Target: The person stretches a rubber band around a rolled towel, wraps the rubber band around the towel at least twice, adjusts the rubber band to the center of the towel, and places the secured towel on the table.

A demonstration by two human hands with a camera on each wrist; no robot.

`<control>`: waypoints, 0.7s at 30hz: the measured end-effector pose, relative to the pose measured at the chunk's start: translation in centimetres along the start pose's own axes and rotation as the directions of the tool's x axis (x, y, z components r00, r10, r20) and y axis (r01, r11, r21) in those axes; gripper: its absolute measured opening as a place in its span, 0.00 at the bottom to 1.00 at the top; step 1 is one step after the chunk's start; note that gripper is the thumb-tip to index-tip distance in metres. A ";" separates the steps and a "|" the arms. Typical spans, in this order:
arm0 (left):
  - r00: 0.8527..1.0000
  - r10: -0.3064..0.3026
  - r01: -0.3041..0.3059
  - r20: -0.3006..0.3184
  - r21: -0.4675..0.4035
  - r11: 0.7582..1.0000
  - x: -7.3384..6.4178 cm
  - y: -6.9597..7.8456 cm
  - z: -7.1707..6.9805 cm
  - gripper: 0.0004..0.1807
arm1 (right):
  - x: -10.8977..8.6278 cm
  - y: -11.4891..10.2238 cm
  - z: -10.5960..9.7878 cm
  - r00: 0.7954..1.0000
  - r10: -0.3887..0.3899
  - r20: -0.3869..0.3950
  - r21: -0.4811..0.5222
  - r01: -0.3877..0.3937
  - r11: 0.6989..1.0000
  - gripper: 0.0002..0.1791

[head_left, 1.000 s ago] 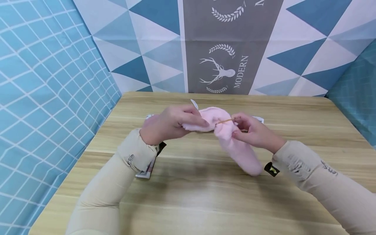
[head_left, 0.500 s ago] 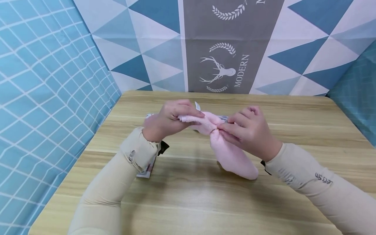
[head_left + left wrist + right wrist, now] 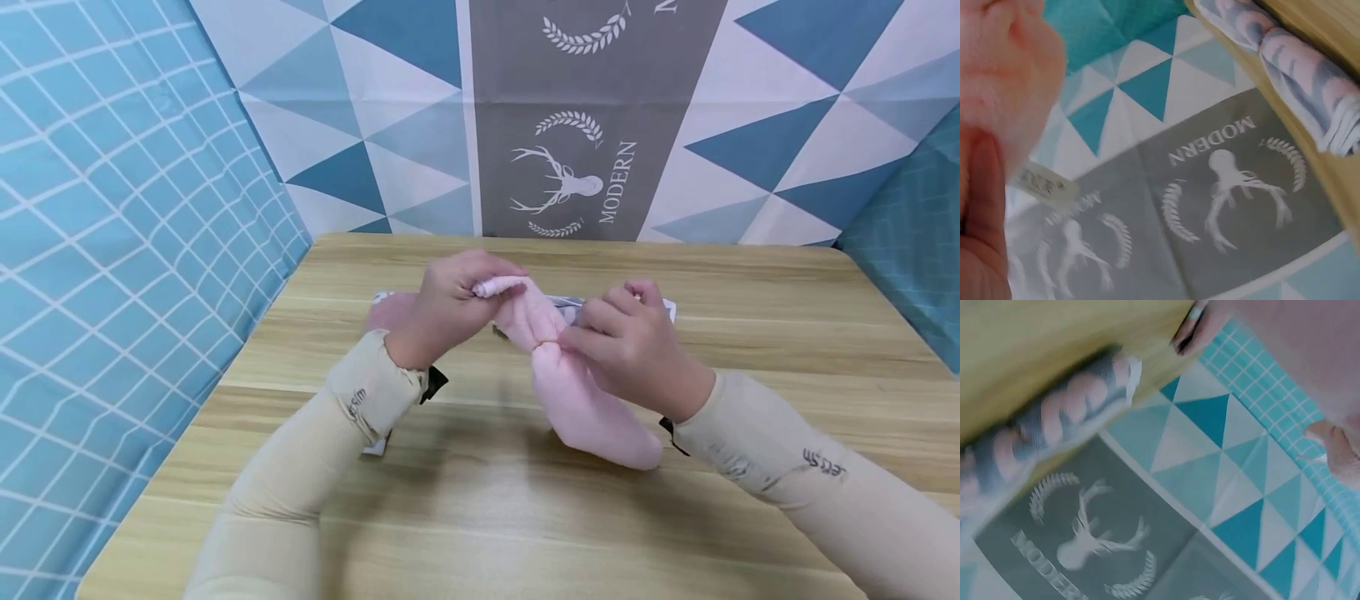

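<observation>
Pink cloth (image 3: 581, 408) is hanging just right of mid-frame; our left hand (image 3: 456, 307) is gripping its top, our right hand (image 3: 628, 346) pinching it beside the band (image 3: 545, 342), now sitting snug instead of stretching outward, apparently binding the folds.

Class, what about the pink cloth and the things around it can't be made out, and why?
- Head: part of the band, hidden behind the right hand.
- Head: most of the pale-cornered item, behind the left sleeve.
- Left wrist: the lettering on the tag, too blurred to read.
- Right wrist: one end of the patterned roll, cut by the left edge.
</observation>
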State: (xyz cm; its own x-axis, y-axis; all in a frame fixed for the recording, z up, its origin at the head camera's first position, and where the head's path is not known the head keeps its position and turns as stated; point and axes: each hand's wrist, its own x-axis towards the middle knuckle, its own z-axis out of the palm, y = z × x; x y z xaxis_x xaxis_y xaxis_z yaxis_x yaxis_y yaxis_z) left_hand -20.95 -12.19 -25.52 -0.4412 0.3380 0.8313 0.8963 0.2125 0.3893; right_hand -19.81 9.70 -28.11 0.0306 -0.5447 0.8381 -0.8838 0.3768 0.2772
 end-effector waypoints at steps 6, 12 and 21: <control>0.998 0.015 -0.005 -0.062 0.151 0.988 0.6 0.4 -0.1 0.03 | 0.0 -0.3 -0.4 0.994 -0.046 -0.100 0.087 0.055 0.995 0.16; 0.966 -0.225 0.242 -0.126 0.145 0.959 0.8 0.1 -1.3 0.05 | -0.7 0.0 -1.1 0.990 -0.096 -0.106 0.175 0.114 0.978 0.20; 0.768 -0.626 0.629 -0.138 -0.027 0.777 0.8 -0.1 -2.8 0.08 | -3.7 1.7 -2.0 1.000 -0.009 -0.013 0.171 0.011 0.985 0.24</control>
State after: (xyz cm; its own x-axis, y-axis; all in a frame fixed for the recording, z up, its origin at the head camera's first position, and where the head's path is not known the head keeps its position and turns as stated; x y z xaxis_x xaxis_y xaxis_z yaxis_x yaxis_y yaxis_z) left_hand -21.24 -14.50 -23.82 -0.8934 -0.0005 0.4493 0.4203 0.3527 0.8360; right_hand -20.53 13.83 -29.77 0.0442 -0.5382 0.8417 -0.9504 0.2369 0.2014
